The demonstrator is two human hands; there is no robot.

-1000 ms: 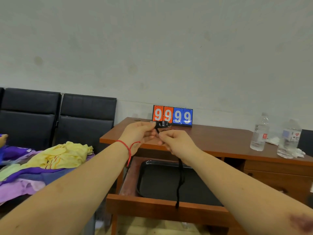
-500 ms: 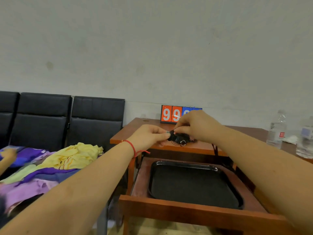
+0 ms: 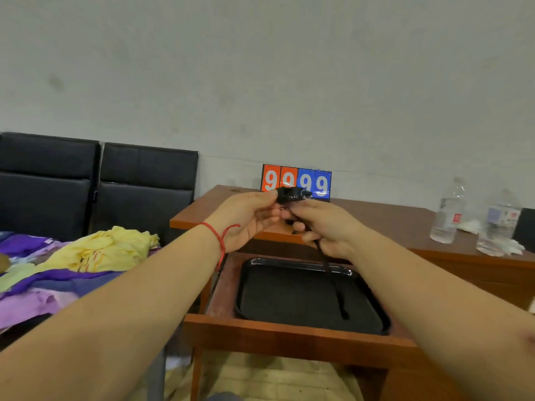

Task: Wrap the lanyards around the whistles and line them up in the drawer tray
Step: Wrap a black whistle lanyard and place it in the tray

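Whistle first: a small black plastic whistle [image 3: 291,194] is held up in front of the orange-and-blue flip scoreboard [image 3: 296,182] showing four nines. The left hand [image 3: 246,219], a red string bracelet [image 3: 218,237] on its wrist, pinches the whistle's near end between thumb and fingertips. The right hand [image 3: 324,227] sits just beside it, fingers curled around the black cord lanyard [image 3: 333,282], which hangs down from the fist over the black rectangular tray [image 3: 307,299]. That tray lies in the open drawer [image 3: 289,332] of a reddish-brown wooden desk [image 3: 390,221]. Two clear plastic water bottles [image 3: 447,215] stand toward the desk's right end. To the left are black padded chairs [image 3: 95,186] and a heap of yellow and purple cloth [image 3: 86,261], with a pale grey wall behind.
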